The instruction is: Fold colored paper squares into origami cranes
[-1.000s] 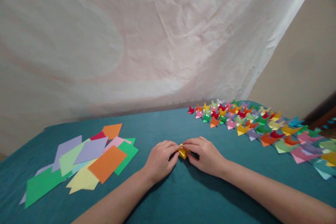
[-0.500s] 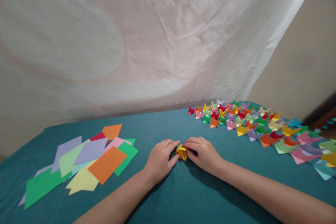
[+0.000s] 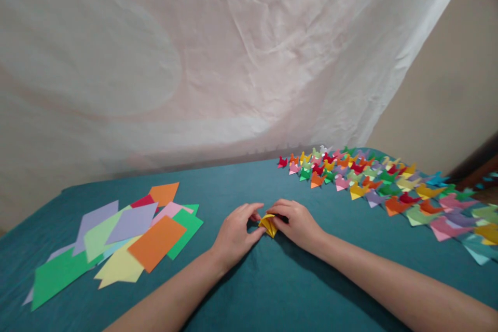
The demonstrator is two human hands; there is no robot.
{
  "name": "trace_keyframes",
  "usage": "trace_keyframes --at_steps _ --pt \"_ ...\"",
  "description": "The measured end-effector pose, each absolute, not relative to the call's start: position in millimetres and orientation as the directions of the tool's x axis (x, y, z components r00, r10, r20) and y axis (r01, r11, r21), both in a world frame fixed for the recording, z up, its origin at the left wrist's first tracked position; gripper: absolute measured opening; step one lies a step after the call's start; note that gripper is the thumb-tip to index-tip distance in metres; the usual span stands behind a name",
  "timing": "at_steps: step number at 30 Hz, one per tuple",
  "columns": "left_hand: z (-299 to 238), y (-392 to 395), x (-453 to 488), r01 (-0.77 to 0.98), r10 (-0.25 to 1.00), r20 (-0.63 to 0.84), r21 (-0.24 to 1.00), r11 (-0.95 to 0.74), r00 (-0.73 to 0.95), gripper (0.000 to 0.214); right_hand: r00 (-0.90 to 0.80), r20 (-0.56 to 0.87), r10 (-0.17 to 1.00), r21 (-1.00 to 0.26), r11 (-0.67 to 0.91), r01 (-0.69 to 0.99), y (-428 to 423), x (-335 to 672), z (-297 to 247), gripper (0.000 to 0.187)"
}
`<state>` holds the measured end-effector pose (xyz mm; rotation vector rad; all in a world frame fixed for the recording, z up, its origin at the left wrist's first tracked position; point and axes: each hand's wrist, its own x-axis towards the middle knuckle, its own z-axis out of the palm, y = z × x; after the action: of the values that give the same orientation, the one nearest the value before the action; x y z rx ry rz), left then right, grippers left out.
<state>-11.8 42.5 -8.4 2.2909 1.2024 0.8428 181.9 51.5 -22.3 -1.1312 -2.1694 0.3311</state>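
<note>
A small piece of yellow folded paper (image 3: 268, 224) stands between my two hands, just above or on the teal cloth. My right hand (image 3: 298, 223) pinches its right side between thumb and fingers. On the other side, my left hand (image 3: 238, 228) has its thumb against the lower left edge, with curled fingers close behind the paper and the index finger raised a little. The fingertips partly hide the paper's edges, and its folds fan out towards me.
To the left lies a loose pile of coloured paper sheets, an orange sheet (image 3: 156, 243) on top. Rows of small folded paper birds (image 3: 358, 190) in many colours stand at the right. Teal cloth (image 3: 249, 290) covers the table; a pale sheet (image 3: 218, 62) hangs behind it.
My left index finger has lifted away from the yellow paper, and the gap between it and the thumb has widened. The paper's folds have fanned slightly. My right hand still pinches it.
</note>
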Motion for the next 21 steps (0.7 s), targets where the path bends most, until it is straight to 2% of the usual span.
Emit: trace_keyframes --at_steps 12,21 --pt "-7.6 40.4 -9.6 0.556 0.82 0.333 0.611 -0.563 0.465 0.045 -0.363 0.407 0.838 -0.561 0.543 0.625 53.7 181.3 -23.2 0.022" --pt "-10.1 39.5 -9.1 0.543 0.81 0.343 0.61 -0.577 0.476 0.046 -0.383 0.404 0.831 -0.565 0.556 0.61 55.4 182.7 -26.7 0.024"
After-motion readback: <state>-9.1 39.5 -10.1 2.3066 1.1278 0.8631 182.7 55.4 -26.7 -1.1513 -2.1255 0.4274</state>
